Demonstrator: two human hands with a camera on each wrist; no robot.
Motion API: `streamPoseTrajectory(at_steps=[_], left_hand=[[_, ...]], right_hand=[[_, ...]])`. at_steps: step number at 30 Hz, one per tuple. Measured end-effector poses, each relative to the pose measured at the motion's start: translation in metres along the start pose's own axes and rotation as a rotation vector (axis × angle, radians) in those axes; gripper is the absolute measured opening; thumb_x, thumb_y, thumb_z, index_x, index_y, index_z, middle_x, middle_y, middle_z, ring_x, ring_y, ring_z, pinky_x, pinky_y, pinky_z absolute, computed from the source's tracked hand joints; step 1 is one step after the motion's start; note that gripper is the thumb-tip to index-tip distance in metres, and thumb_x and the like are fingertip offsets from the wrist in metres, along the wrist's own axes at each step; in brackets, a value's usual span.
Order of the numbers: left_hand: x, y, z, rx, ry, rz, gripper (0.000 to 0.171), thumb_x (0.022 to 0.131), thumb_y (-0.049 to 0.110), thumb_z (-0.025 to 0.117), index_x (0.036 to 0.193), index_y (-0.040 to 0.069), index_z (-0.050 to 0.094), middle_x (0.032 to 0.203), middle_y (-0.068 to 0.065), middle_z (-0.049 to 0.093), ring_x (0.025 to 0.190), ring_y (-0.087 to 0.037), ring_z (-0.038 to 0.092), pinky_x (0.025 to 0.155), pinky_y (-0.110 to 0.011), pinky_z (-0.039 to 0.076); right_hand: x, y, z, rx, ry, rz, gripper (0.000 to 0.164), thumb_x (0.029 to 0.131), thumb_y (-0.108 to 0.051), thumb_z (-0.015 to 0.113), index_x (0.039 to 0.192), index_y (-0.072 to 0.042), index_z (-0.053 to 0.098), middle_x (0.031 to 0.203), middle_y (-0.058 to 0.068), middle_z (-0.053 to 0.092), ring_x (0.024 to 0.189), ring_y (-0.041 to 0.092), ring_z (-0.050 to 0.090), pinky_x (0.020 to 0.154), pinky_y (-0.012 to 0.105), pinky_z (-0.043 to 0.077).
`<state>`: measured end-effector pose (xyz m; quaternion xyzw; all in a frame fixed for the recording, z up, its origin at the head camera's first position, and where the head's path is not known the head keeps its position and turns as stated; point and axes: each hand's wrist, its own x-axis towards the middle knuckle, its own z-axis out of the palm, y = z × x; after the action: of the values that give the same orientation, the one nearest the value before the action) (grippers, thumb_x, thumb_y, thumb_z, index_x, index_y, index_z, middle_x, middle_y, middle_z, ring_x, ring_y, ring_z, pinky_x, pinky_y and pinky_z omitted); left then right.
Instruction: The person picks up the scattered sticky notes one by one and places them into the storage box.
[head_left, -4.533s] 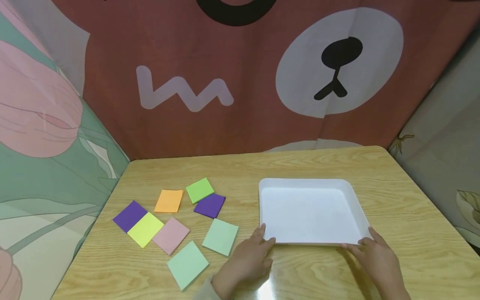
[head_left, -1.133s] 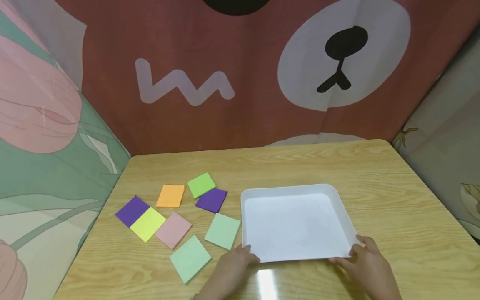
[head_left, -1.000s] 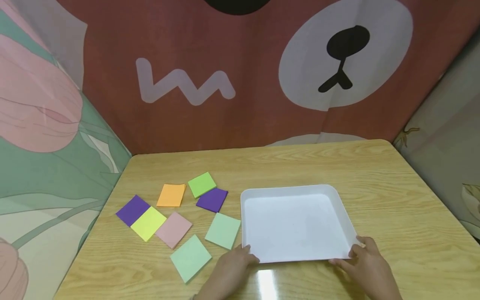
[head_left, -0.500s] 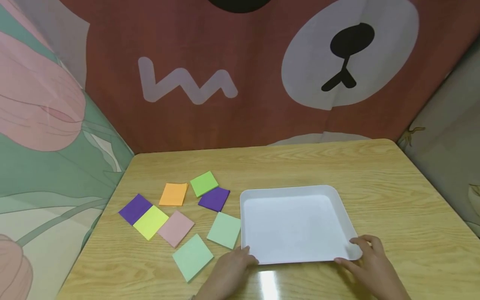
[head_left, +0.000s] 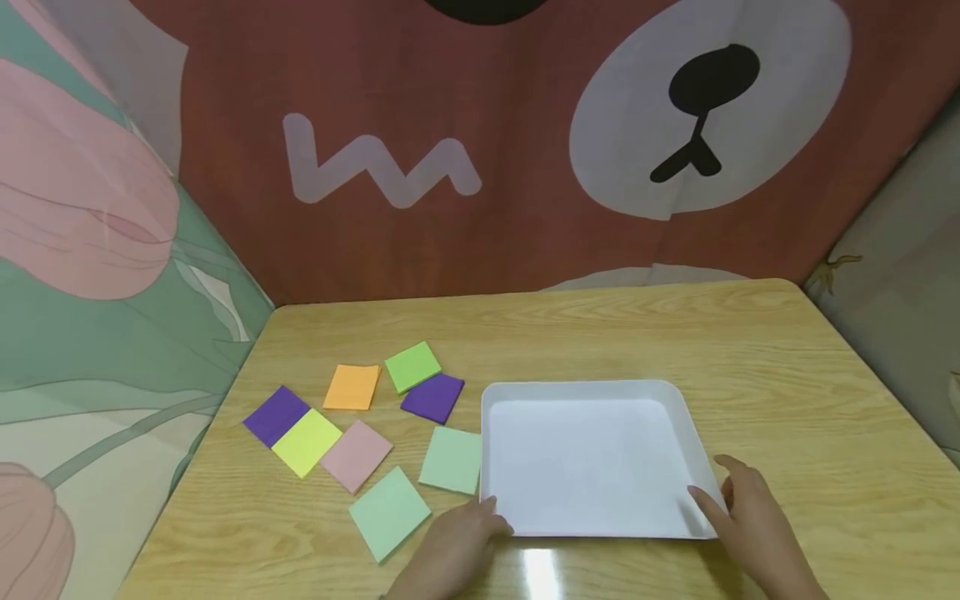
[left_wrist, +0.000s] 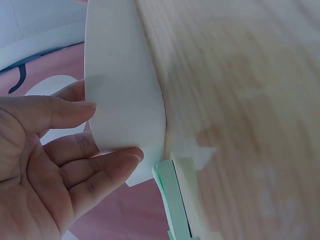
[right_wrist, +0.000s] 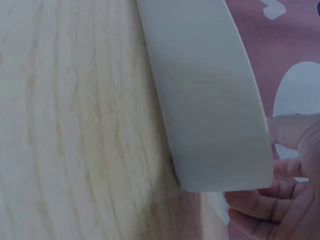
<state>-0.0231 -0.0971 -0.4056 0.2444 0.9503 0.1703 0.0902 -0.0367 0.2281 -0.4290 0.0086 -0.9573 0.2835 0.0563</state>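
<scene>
White tray (head_left: 592, 467) has swung slightly since half a second ago: far rim was slanted, now runs roughly level, front right corner a bit nearer the person. Against the earliest frame, tray also sits further left and closer in. Head view shifts a little too, so part of the drift is camera.

Left hand (head_left: 453, 537): fingers pinch the wall at the tray's front left corner; left wrist view shows thumb at the rim and fingertips against the outer side. Right hand (head_left: 753, 517): fingers have let go of the earlier corner hold, now spread, thumb over the tray's inside, index out past the right wall. Any light contact there, cannot tell.

Tray lies between both sets of fingers, on the desk (head_left: 810, 383). Mint pad (head_left: 452, 461) is just beyond the left fingers, right up at the tray's left wall; touching or partly hidden by it, cannot tell. Second mint pad (head_left: 390, 514) lies near, left of those fingers; pink pad (head_left: 357, 457) and yellow pad (head_left: 306, 442) further left, orange pad (head_left: 352, 387) farther off beyond them.

Judgement: repositioning looks nearly done, left fingers alone steadying the tray; any more leftward push risks shoving the close mint pad.
</scene>
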Motion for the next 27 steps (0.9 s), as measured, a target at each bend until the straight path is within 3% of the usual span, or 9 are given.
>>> streamPoseTrajectory(at_steps=[6, 11, 16, 19, 23, 27], left_hand=[[-0.005, -0.003, 0.001, 0.003, 0.008, 0.006, 0.024, 0.072, 0.004, 0.055, 0.085, 0.019, 0.067, 0.108, -0.010, 0.062, 0.102, -0.023, 0.052, 0.082, -0.035, 0.046], [-0.009, -0.005, 0.001, -0.025, 0.005, -0.003, 0.022, 0.075, 0.005, 0.054, 0.086, 0.019, 0.067, 0.109, -0.011, 0.062, 0.102, -0.024, 0.052, 0.083, -0.036, 0.046], [-0.011, -0.007, 0.000, -0.049, -0.009, -0.011, 0.020, 0.078, 0.008, 0.053, 0.086, 0.019, 0.067, 0.110, -0.011, 0.061, 0.103, -0.025, 0.052, 0.083, -0.038, 0.046], [-0.012, -0.009, -0.001, -0.028, -0.023, 0.020, 0.020, 0.078, 0.010, 0.054, 0.091, 0.019, 0.066, 0.112, -0.011, 0.060, 0.103, -0.024, 0.052, 0.084, -0.037, 0.045], [-0.015, -0.016, 0.000, -0.006, -0.039, 0.073, 0.029, 0.077, 0.013, 0.054, 0.105, 0.017, 0.061, 0.118, -0.010, 0.056, 0.105, -0.022, 0.050, 0.085, -0.037, 0.045], [-0.019, -0.025, -0.001, -0.062, -0.026, 0.062, 0.043, 0.075, 0.012, 0.055, 0.118, 0.015, 0.052, 0.129, -0.009, 0.048, 0.108, -0.024, 0.048, 0.085, -0.039, 0.045]], right_hand=[[0.003, 0.002, 0.004, 0.006, -0.005, 0.006, 0.055, 0.083, -0.018, 0.057, 0.117, 0.017, 0.031, 0.061, 0.003, 0.038, 0.050, 0.014, 0.033, 0.044, 0.032, 0.035], [0.006, 0.004, 0.007, 0.006, -0.063, 0.034, 0.050, 0.083, -0.015, 0.056, 0.115, 0.016, 0.033, 0.064, 0.006, 0.041, 0.054, 0.019, 0.038, 0.047, 0.037, 0.038], [0.010, 0.004, 0.009, -0.003, -0.153, 0.084, 0.044, 0.083, -0.008, 0.051, 0.114, 0.017, 0.032, 0.076, 0.020, 0.053, 0.066, 0.028, 0.052, 0.057, 0.047, 0.047], [0.010, 0.005, 0.010, -0.014, -0.184, 0.093, 0.043, 0.084, -0.004, 0.047, 0.116, 0.016, 0.028, 0.080, 0.029, 0.056, 0.069, 0.033, 0.055, 0.059, 0.050, 0.048], [0.008, 0.006, 0.012, -0.047, -0.177, 0.072, 0.041, 0.084, -0.002, 0.044, 0.117, 0.015, 0.026, 0.087, 0.039, 0.053, 0.072, 0.041, 0.056, 0.059, 0.053, 0.048], [0.007, 0.005, 0.013, -0.070, -0.171, 0.068, 0.041, 0.084, -0.003, 0.043, 0.117, 0.014, 0.026, 0.093, 0.043, 0.050, 0.076, 0.046, 0.054, 0.061, 0.056, 0.047]])
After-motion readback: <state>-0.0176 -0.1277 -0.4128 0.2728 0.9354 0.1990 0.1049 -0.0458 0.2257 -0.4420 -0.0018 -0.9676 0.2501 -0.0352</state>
